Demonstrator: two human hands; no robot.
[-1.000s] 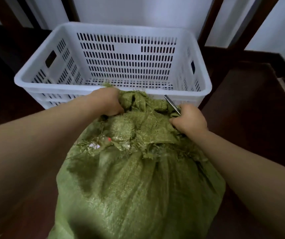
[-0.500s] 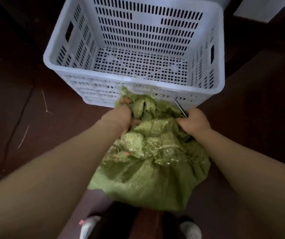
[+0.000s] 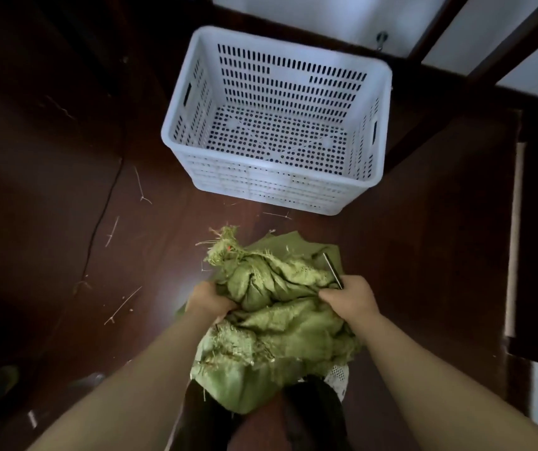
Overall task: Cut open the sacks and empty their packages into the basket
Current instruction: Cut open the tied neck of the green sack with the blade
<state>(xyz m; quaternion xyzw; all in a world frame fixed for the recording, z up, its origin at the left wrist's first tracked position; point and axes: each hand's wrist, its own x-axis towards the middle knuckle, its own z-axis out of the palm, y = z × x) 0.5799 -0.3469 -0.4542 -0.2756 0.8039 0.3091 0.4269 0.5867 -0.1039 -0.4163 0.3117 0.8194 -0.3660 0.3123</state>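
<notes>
Green sack (image 3: 277, 320) was held bunched up in both hands, over the near middle of the floor (image 3: 423, 255), right in front of the person's dark trouser legs (image 3: 205, 418). Its frayed, cut end (image 3: 225, 249) was pointed toward the basket. Sack was well apart from the basket, not touching it.

Left hand (image 3: 209, 301) was clenched on a fold of the sack's left side. Right hand (image 3: 352, 301) was clenched on the right side, with a thin dark tool (image 3: 332, 270) gripped in the same fist and sticking out over the fabric. Tool type could not be told for sure.

A bit of white mesh (image 3: 337, 375) was seen under the sack's lower right edge.

White slotted basket (image 3: 277, 190) was set upright at the far side of the floor, close to the wall (image 3: 326, 14).

Loose straw-like strands (image 3: 124, 304) were scattered on the floor's left half.
</notes>
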